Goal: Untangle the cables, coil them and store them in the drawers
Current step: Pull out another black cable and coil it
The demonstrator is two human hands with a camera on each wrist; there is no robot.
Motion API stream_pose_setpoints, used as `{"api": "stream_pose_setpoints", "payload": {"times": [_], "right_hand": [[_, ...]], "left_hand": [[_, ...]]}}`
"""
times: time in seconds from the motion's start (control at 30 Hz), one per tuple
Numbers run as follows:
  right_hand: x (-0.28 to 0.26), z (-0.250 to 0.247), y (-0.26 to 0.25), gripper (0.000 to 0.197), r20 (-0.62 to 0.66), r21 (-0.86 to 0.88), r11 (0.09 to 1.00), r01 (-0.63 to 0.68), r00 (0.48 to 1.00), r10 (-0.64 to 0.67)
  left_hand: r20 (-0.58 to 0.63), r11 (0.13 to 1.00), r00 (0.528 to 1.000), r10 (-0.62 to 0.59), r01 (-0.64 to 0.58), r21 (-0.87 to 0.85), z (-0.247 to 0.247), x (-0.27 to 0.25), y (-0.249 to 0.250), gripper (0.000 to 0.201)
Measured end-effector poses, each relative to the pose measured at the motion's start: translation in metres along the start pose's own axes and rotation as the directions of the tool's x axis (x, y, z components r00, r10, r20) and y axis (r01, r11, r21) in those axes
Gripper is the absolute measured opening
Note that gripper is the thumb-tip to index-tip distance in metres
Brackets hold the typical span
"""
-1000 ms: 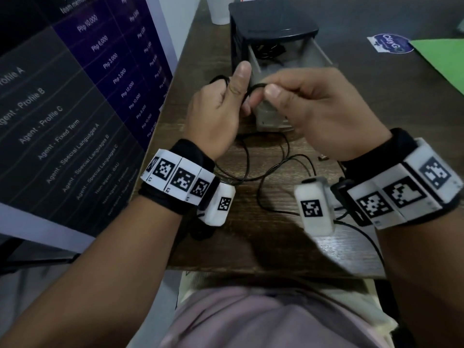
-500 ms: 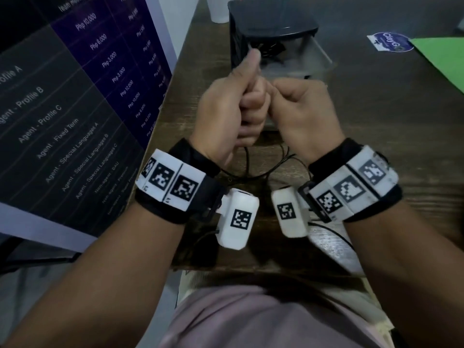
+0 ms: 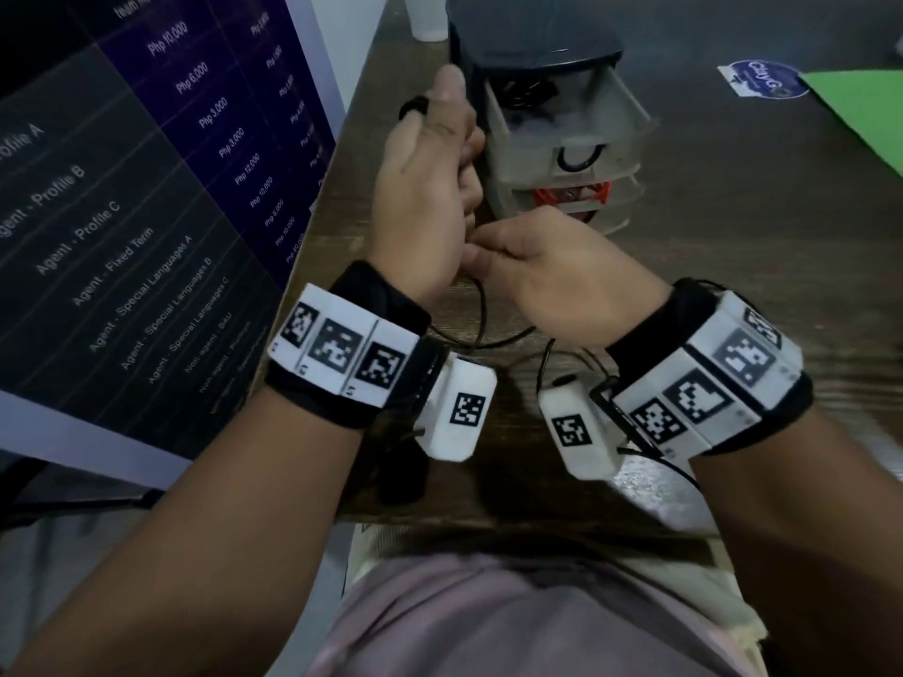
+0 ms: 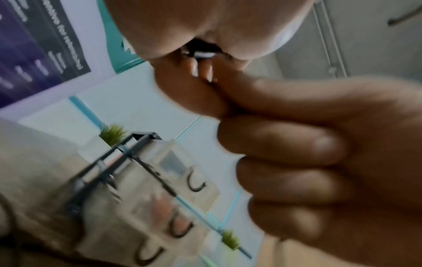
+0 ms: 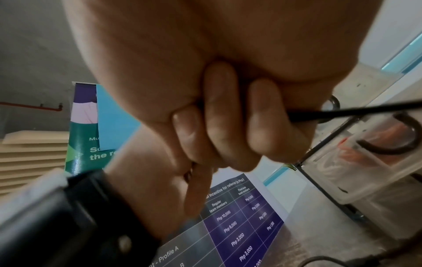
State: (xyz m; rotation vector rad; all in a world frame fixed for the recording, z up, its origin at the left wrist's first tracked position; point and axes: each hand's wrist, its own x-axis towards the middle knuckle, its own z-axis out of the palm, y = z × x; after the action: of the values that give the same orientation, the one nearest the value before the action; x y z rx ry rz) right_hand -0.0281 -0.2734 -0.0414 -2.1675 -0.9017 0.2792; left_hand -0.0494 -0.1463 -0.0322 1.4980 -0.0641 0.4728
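The person's left hand (image 3: 430, 197) is raised in front of the drawer unit (image 3: 552, 119), thumb pointing up, with its fingers curled into a closed grip around a thin black cable (image 3: 481, 329). A small loop of that cable sticks out at the back of the hand beside the thumb. The left wrist view shows the fingers (image 4: 297, 144) folded tight against the palm, with a dark bit of cable and a pale piece tucked near the thumb; what that pale piece is cannot be told.

The right hand (image 3: 557, 280) sits lower and just beside the left wrist, knuckles up. Its grip is closed too: the right wrist view shows 3 curled fingers (image 5: 219, 112) wrapped over the cable (image 5: 356, 112), which leaves the fist toward the drawers. Below both hands the rest of the cable hangs down in loose curves onto the dark wooden table (image 3: 733, 246).

The drawer unit has a black top and frosted drawers with black U-shaped handles. Its top drawer (image 3: 567, 124) is pulled out, and something dark lies at the back of it. In the drawer below (image 3: 571, 195) an orange item shows through the front.

Further right on the table lie a white and blue sticker (image 3: 762, 80) and a green sheet (image 3: 865, 109). A dark printed banner (image 3: 146, 188) with price lists stands along the table's left edge.
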Motion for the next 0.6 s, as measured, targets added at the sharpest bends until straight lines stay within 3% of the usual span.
{"api": "stream_pose_setpoints", "payload": {"times": [0.1,0.17,0.23,0.33,0.47,0.6], "right_hand": [[-0.003,-0.002,-0.003,0.034,0.072,-0.055,0.998,0.012,0.997,-0.008],[-0.006,-0.006,-0.002,0.036,0.098,-0.054,0.998,0.014,0.995,-0.009],[-0.01,-0.012,0.0,0.03,0.096,-0.01,1.0,0.009,0.995,-0.008],[-0.014,-0.023,0.0,0.017,0.028,0.059,0.997,0.04,0.999,-0.042],[-0.012,-0.034,0.002,0.016,-0.093,0.1,0.99,0.098,0.992,-0.089],[-0.006,-0.033,0.006,0.013,-0.288,0.12,0.972,0.2,0.944,-0.159]], "left_hand": [[-0.061,0.948,0.996,0.061,-0.039,0.316,-0.001,0.0,-0.01,0.035],[-0.015,0.809,0.999,0.047,-0.029,0.587,-0.006,0.001,-0.019,0.043],[0.04,0.722,0.999,0.003,-0.029,0.692,-0.012,0.001,-0.028,0.054],[0.114,0.728,0.992,-0.049,-0.043,0.685,-0.016,0.003,-0.031,0.06],[0.149,0.824,0.982,-0.114,0.01,0.566,-0.016,0.004,-0.025,0.058],[0.227,0.92,0.952,-0.207,0.11,0.376,-0.006,-0.002,-0.014,0.065]]}}
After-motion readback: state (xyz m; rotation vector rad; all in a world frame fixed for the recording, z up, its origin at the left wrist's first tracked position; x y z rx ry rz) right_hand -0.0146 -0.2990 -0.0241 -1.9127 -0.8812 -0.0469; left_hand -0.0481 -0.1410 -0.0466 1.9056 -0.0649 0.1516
